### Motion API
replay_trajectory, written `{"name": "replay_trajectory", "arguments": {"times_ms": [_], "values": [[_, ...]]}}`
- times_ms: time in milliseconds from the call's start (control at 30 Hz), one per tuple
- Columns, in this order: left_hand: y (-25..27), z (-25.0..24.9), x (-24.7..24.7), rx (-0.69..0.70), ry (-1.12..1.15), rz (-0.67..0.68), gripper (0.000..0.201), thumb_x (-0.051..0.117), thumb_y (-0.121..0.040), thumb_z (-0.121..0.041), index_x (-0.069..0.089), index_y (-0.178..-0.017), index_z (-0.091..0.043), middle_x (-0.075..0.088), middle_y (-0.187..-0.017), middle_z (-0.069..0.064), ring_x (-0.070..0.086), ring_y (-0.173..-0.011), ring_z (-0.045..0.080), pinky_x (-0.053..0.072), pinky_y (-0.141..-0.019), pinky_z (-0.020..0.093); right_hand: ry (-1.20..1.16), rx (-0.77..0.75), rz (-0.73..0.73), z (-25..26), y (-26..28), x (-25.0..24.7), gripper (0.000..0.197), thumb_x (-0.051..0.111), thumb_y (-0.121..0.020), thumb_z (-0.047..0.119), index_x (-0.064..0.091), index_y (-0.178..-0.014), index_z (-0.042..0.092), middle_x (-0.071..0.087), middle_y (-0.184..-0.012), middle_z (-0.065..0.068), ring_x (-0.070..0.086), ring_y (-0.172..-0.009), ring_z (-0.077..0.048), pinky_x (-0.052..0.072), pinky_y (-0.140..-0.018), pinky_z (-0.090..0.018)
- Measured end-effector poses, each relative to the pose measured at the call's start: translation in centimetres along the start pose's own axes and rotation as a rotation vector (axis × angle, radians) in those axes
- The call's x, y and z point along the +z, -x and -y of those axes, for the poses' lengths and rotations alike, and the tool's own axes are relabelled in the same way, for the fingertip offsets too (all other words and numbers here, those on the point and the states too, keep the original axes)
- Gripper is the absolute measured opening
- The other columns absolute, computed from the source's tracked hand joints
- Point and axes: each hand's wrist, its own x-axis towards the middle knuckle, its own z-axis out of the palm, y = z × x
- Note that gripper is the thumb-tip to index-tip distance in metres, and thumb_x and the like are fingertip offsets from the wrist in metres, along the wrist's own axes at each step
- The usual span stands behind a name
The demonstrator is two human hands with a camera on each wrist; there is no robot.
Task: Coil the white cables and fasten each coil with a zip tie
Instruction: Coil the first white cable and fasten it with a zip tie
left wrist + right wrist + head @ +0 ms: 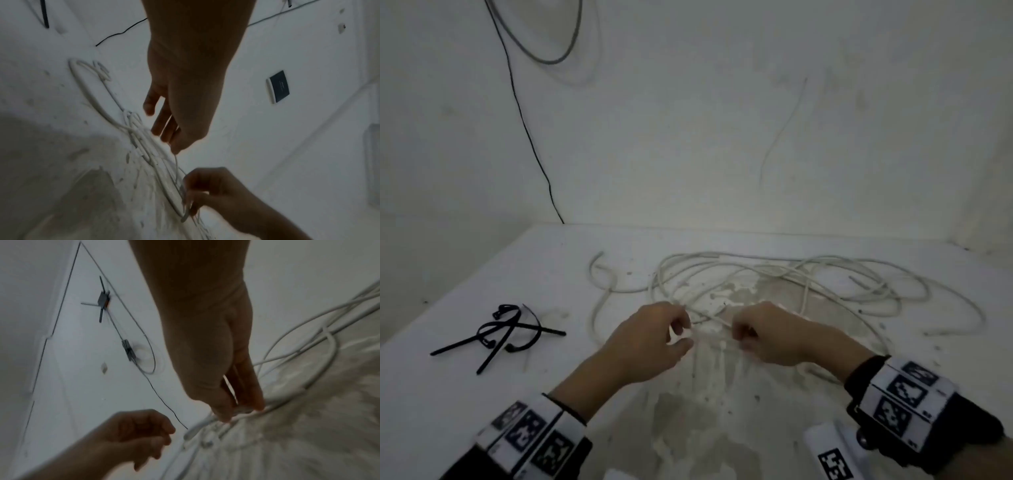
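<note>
Several loops of white cable (808, 274) lie tangled on the white table (465, 394). My left hand (683, 330) and right hand (738, 334) sit close together at the near edge of the tangle. A short stretch of one strand runs between them. In the left wrist view my left hand (174, 149) pinches a thin white strand (176, 164) at its fingertips. My right hand (236, 413) pinches the white cable (329, 340) where the strands bunch. Several black zip ties (510, 329) lie in a loose pile to the left, untouched.
A separate short white cable (599, 301) curves between the zip ties and the tangle. A black wire (527, 130) runs down the wall behind the table. The table top is stained and worn (688, 428) near me. A loose cable end (948, 330) lies at the right.
</note>
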Motion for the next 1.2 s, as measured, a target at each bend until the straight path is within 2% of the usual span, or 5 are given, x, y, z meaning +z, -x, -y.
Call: {"name": "replay_trajectory", "arguments": {"times_ms": [333,633,800,967,1200], "values": [[-2.3,-4.9,-2.7,0.079,0.712,-0.274,0.024,0.045,-0.096,-0.025,0.056,-0.117,-0.025,0.067,-0.092,-0.006,0.063,-0.083,0.003,0.045,-0.069,0.012,-1.246,-0.225,-0.488,3.0,-0.9,-7.8,0.003,0.060,-0.085,-0.003,0.060,-0.082,-0.002,0.062,-0.078,-0.014,0.069,-0.077,-0.024,0.057,-0.073,-0.028],[-2.3,-5.5,-7.7,0.118,0.616,-0.527,0.031,0.037,-0.095,-0.034,0.051,-0.076,-0.015,0.035,-0.055,-0.010,0.031,-0.051,0.004,0.030,-0.049,0.013,-0.563,-0.081,-1.195,4.5,-1.8,-10.3,0.038,0.074,-0.074,0.024,0.052,-0.104,0.017,0.051,-0.102,0.001,0.049,-0.092,-0.014,0.039,-0.077,-0.023],[-1.5,-5.1,-10.3,0.153,1.226,-0.481,0.034,0.044,-0.091,-0.032,0.047,-0.061,-0.017,0.030,-0.047,-0.009,0.025,-0.047,0.008,0.025,-0.050,0.021,-0.228,0.002,-0.836,3.5,-4.4,-9.2,0.013,0.052,-0.093,0.027,0.054,-0.105,0.023,0.059,-0.095,0.013,0.051,-0.103,-0.012,0.027,-0.095,-0.038],[-1.5,-2.7,-14.8,0.266,1.880,-0.655,0.033,0.038,-0.090,-0.027,0.049,-0.060,-0.017,0.027,-0.043,-0.008,0.026,-0.044,0.008,0.030,-0.043,0.016,-0.579,-0.042,-0.812,0.3,-4.8,-7.6,0.034,0.047,-0.096,0.031,0.052,-0.080,0.002,0.052,-0.060,-0.009,0.052,-0.051,-0.016,0.039,-0.050,-0.019],[-2.6,-2.1,-14.1,0.233,1.774,-0.661,0.024,0.037,-0.092,-0.017,0.051,-0.073,-0.021,0.058,-0.063,-0.011,0.055,-0.062,0.004,0.045,-0.055,0.015,-0.162,-0.212,-0.889,-1.7,-3.4,-6.0,0.036,0.054,-0.090,0.039,0.066,-0.070,0.010,0.047,-0.045,0.002,0.038,-0.042,-0.012,0.026,-0.043,-0.016]]}}
